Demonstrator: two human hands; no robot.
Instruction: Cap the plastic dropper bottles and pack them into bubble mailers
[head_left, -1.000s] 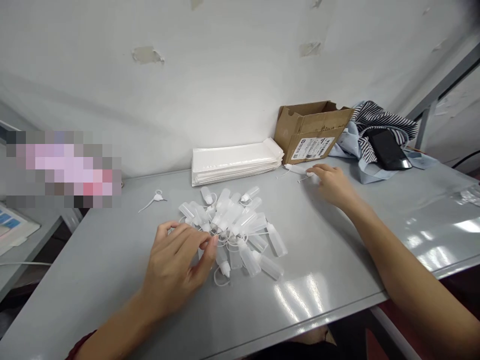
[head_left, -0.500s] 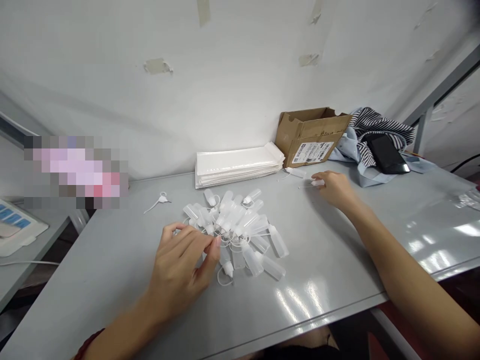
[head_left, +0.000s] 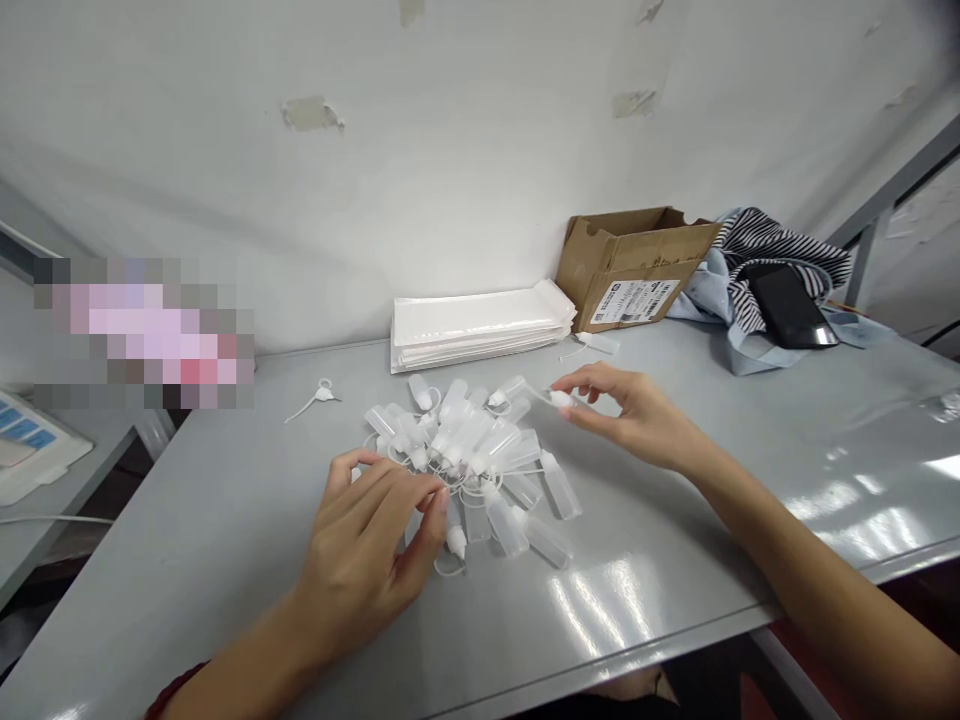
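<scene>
A heap of several small translucent squeeze bottles (head_left: 480,455) with white tethered caps lies mid-table. My left hand (head_left: 371,545) hovers at the heap's near left edge, fingers curled and pinched at a bottle there. My right hand (head_left: 637,415) is just right of the heap, thumb and fingers pinching a small white cap piece (head_left: 559,398) with a thin clear tip. One loose cap with a loop (head_left: 319,396) lies alone to the left. Another small white piece (head_left: 596,343) rests near the box.
The grey table (head_left: 675,540) ends at a front edge close to me. A stack of white flat packets (head_left: 480,325) lies against the wall. Right of it stand a brown cardboard box (head_left: 637,262), striped and blue clothing (head_left: 757,250) and a black phone (head_left: 787,305).
My right hand has come back from beside the box toward the heap, lifting the small white cap piece. My left hand has stayed at the heap's edge.
</scene>
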